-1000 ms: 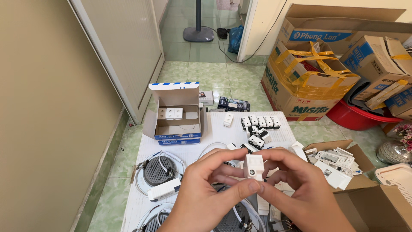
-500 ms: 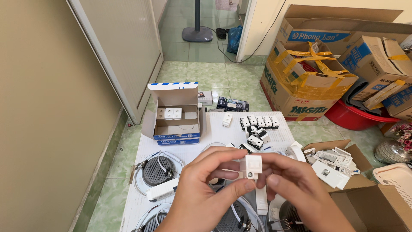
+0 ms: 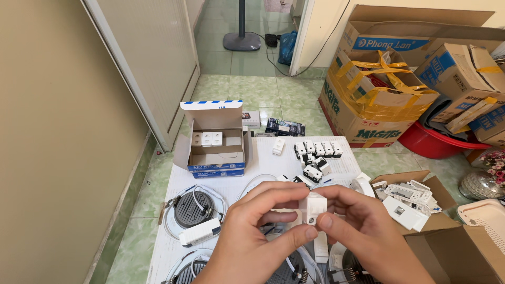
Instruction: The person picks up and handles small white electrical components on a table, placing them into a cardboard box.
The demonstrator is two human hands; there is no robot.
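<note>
Left hand (image 3: 252, 236): raised above the tabletop (image 3: 252, 171), palm toward the body, fingers (image 3: 284, 192) curled, thumb and forefinger pinched on the left side of a small white switch module (image 3: 314, 208). Module: held upright between both hands, long axis near vertical, round-holed face toward the camera. Right hand (image 3: 368, 231): mirrors the left, fingers closed on the module's right side, thumb under its lower edge.

A home storeroom used as a workshop: green floor tiles (image 3: 236, 87), taped cartons (image 3: 368, 113), a desk (image 3: 263, 165) strewn with white switch modules (image 3: 317, 150).
</note>
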